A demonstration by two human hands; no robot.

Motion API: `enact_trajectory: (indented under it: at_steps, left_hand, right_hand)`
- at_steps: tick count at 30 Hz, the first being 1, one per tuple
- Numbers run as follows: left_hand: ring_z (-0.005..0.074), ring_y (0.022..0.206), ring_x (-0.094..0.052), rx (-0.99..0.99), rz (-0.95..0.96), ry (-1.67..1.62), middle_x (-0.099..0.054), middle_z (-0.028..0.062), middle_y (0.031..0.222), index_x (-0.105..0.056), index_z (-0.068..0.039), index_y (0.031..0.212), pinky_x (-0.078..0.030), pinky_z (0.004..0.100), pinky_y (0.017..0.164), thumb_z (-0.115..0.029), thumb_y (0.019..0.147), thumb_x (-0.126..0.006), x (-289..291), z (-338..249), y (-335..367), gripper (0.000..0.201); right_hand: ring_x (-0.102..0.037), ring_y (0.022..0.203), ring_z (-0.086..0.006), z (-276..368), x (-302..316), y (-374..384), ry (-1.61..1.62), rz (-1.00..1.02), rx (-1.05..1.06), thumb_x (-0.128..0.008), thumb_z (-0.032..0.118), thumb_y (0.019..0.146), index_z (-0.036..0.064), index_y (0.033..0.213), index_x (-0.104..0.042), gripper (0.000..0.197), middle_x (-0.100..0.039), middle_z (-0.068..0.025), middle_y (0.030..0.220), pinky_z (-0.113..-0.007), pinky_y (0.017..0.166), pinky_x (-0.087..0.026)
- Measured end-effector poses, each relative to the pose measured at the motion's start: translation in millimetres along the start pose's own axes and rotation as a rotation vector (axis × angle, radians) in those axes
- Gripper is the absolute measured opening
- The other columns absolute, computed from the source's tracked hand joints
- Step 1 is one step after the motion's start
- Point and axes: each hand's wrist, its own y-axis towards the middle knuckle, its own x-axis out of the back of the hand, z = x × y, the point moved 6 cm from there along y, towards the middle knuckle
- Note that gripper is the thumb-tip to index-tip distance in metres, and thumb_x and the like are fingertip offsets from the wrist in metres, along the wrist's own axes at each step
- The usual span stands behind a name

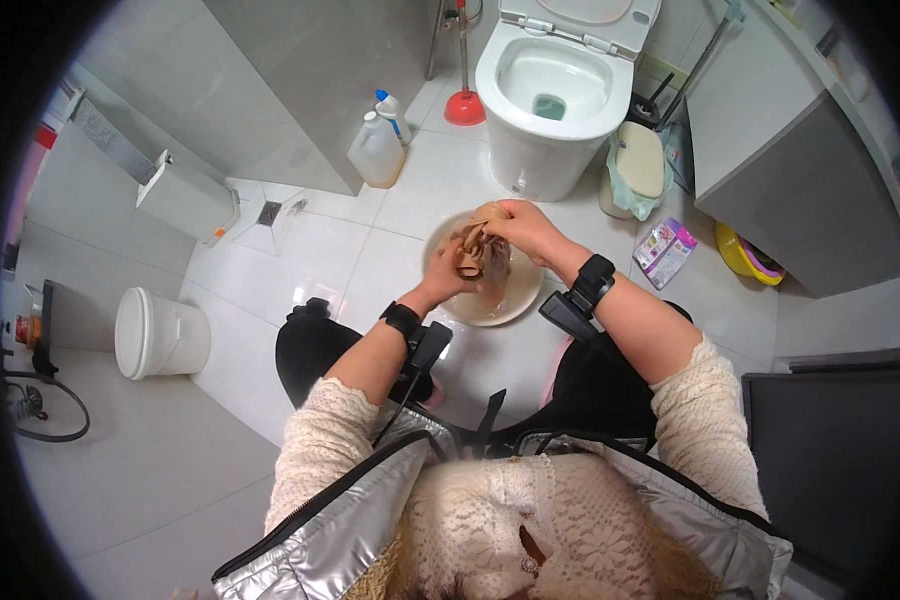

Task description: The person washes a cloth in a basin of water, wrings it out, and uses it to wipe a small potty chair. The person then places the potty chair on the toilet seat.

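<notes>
A wet, crumpled tan-brown cloth [492, 262] is bunched up over a round white basin [523, 312] that holds cloudy water. Its exact kind I cannot make out. My left hand [446, 272] is closed round the left side of the cloth, at the basin's left rim. From the upper right, my right hand [528, 230] pinches the top of the same cloth. The two hands are close together, and part of the cloth hangs down toward the water. Black bands with small devices are strapped to both wrists.
A white toilet [542, 150] stands just beyond the basin, with a red plunger [464, 108] and a plastic jug [377, 152] to its left. A lidded bin [638, 165], a purple packet [664, 252] and a yellow basin [738, 256] are at right. A white bucket [162, 333] stands at left.
</notes>
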Motion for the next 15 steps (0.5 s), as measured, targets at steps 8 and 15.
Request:
enact_trajectory:
  at_steps: [8,15]
  left_hand:
    - [0.0196,0.108,-0.052,-0.067,-0.161,-0.430,-0.051,0.0085,0.118,-0.041,-0.005,0.122,-0.043,0.0324,0.093,-0.015,0.067,-0.079,-14.4,-13.1,15.2,0.068]
    - [0.0208,0.106,-0.054,-0.095,-0.225,-0.307,-0.056,0.0078,0.114,-0.047,-0.003,0.118,-0.044,0.0330,0.091,-0.014,0.064,-0.078,-10.6,-4.5,16.4,0.063]
  right_hand:
    - [-0.058,0.075,-0.0128,22.8,-24.2,-4.5,0.192,0.025,0.051,-0.057,0.009,0.078,-0.0049,0.095,-0.059,0.022,-0.063,-0.0076,0.083,-0.026,0.069,-0.048]
    - [-0.061,0.084,-0.0159,57.7,-17.2,-18.5,0.552,0.040,0.065,-0.054,0.003,0.081,-0.0063,0.100,-0.057,0.021,-0.062,-0.0101,0.094,-0.029,0.076,-0.050]
